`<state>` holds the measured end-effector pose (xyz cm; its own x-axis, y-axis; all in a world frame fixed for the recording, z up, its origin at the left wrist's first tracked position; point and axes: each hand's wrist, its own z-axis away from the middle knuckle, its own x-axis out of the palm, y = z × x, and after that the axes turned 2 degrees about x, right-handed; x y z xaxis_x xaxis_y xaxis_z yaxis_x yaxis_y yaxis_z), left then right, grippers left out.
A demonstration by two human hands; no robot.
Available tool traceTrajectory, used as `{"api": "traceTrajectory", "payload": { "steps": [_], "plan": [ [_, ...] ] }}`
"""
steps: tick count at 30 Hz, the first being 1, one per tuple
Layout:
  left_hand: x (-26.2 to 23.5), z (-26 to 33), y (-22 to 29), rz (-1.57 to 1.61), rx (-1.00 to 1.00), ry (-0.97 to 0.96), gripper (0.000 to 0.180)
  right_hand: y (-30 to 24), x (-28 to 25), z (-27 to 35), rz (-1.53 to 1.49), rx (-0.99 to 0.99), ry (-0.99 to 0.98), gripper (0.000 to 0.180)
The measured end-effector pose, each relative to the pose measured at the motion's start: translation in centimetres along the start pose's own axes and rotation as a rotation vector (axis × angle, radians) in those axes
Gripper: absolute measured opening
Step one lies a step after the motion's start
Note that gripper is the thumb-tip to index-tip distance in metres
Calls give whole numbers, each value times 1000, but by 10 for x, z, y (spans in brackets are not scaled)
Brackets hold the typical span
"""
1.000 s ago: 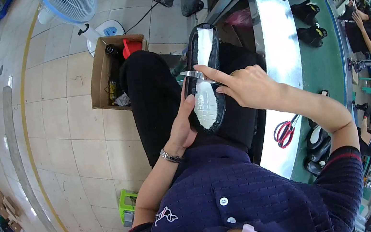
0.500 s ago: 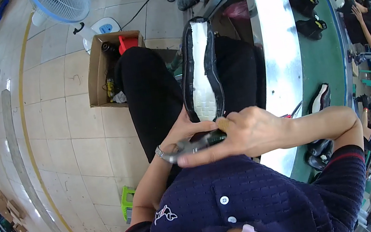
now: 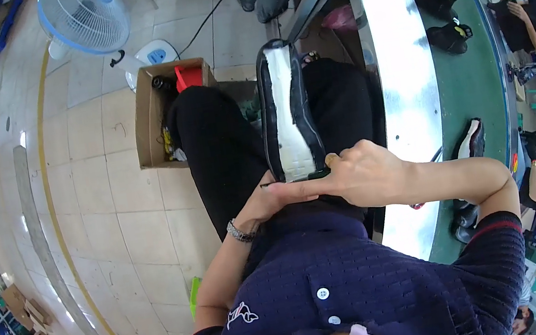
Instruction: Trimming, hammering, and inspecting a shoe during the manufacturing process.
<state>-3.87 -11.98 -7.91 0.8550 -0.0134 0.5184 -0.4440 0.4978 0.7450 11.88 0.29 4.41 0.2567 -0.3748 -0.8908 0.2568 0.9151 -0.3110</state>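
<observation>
A black shoe (image 3: 287, 112) with a white strip down its exposed bottom stands lengthwise between my thighs, bottom facing up. Its near end is against my left hand (image 3: 258, 203), which is closed round it, the fingers mostly hidden underneath. My right hand (image 3: 371, 176) is closed at the same end, forefinger stretched across toward my left hand, with a yellowish wrap on one finger. It grips a dark hand tool (image 3: 315, 175); only a thin black edge shows against the white bottom, so its kind cannot be made out.
A cardboard box (image 3: 149, 134) with a red item stands by my left knee, a fan (image 3: 85, 20) beyond it. On my right, a metal ledge (image 3: 401, 76) borders a green bench (image 3: 472, 82) carrying several black shoes (image 3: 449, 39). Other people work at far right.
My right hand has turned, bringing the tool from above my left wrist to the shoe's near end. The shoe has shifted slightly toward me.
</observation>
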Motion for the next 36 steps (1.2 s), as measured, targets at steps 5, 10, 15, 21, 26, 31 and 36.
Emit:
{"api": "traceTrajectory", "payload": {
  "steps": [5,10,15,21,26,31,36],
  "plan": [
    [-16,-9,0,124,47,-81,60,20,-32,-22,-60,21,155,85],
    [-26,-51,46,368,-59,109,58,54,-27,-33,-6,261,76,75],
    [-18,-66,62,154,-88,170,51,57,1,8,-426,455,584,56],
    [-13,-35,64,31,12,46,104,48,35,59,-1543,600,570,31],
    [-30,-48,12,-229,318,-109,146,33,66,62,-1721,524,351,20],
    [-42,-44,-43,-392,375,-155,156,18,99,54,-1845,486,102,28],
    [-48,-33,-31,5,222,-183,134,6,97,51,-1689,496,-49,47]
  ]
}}
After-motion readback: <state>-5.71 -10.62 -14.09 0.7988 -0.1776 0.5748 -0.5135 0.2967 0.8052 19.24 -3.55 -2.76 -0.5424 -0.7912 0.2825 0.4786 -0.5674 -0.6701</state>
